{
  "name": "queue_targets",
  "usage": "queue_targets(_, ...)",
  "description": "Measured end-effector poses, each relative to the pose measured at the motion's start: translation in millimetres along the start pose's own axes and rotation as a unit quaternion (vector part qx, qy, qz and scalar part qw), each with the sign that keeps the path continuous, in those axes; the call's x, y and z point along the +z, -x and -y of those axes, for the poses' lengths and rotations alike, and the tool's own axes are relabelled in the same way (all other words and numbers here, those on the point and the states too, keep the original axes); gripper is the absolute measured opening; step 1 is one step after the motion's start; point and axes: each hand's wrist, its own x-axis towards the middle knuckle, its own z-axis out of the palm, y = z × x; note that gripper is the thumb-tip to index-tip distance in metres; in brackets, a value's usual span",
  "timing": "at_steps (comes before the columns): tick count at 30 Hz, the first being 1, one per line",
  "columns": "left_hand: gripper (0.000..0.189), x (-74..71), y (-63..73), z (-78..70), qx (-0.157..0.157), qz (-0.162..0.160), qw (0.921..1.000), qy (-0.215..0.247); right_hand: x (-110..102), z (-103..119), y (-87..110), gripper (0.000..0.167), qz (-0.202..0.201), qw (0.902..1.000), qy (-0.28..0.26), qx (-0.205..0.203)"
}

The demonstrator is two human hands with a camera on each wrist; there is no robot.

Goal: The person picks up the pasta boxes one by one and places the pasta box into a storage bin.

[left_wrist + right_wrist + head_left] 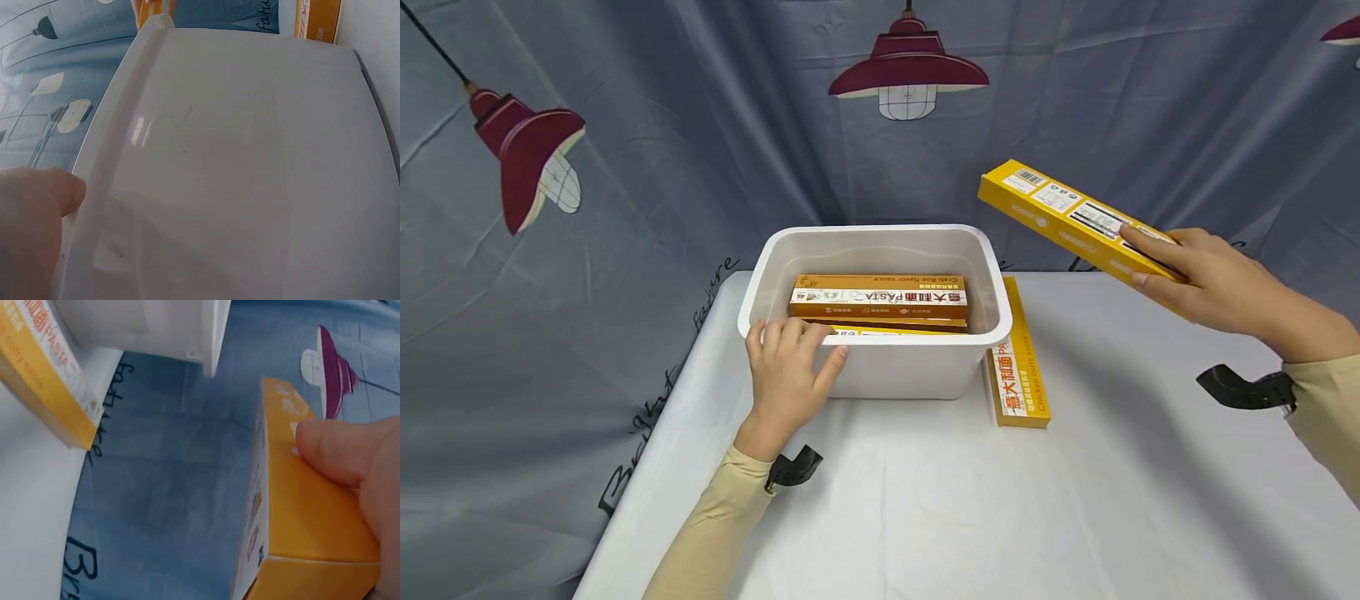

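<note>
My right hand (1213,279) grips a long yellow pasta box (1075,217) near one end, raised above the table to the right of a white plastic bin (895,367). In the right wrist view the thumb presses along the side of this pasta box (312,506). My left hand (790,367) holds the bin's front left rim, fingers over the edge and thumb outside. Inside the bin lie orange-brown pasta boxes (880,298), the top one marked crab roe flavor sauce; a yellow one shows behind the front rim.
Another yellow pasta box (1022,358), marked chicken curry sauce, lies on the white table (925,500) against the bin's right side. Behind hangs a grey-blue curtain (700,125) printed with red lamps and lettering.
</note>
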Motion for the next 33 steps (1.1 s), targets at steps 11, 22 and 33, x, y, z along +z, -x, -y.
queue_targets(11,0.036,-0.3,0.8,-0.1,-0.002,0.0,1.0,0.001,-13,37,-32.5,0.066,0.021,0.9983,-0.009,-0.054)
queue_targets(22,0.036,-0.7,0.1,1.4,-0.002,-0.002,1.0,-0.002,-13,90,-59.7,0.062,0.049,0.993,-0.01,-0.107)
queue_targets(33,0.035,0.1,0.0,2.5,-0.002,0.006,1.0,-0.001,8,131,-81.7,0.06,0.058,0.9828,-0.018,-0.174)
